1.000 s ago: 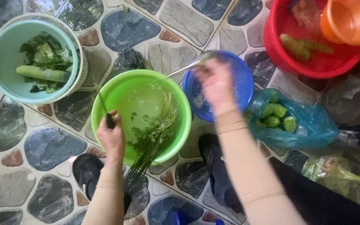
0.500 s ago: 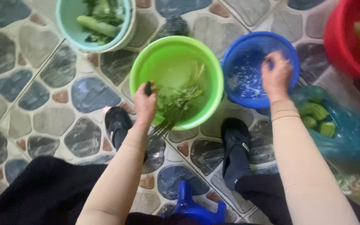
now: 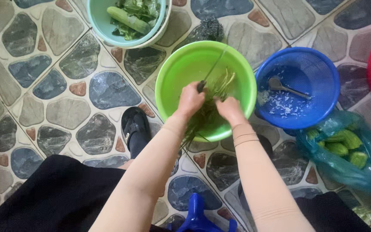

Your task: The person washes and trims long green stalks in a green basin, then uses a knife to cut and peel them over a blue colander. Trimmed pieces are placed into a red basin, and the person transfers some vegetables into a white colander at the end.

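1. stone-patterned floor tiles in grey, blue and rust lie under everything.
2. left hand is clenched on the dark handle of a knife, whose thin blade slants up over the bowl.
3. right hand is closed on a bunch of green stems, just beside the left hand.
4. both hands sit over the near rim of a lime green bowl, with the stems trailing down past its edge.
5. right of it, touching, stands a blue basket holding a spoon.
6. farther out are a pale teal bowl of greens and a blue bag of bumpy green gourds.
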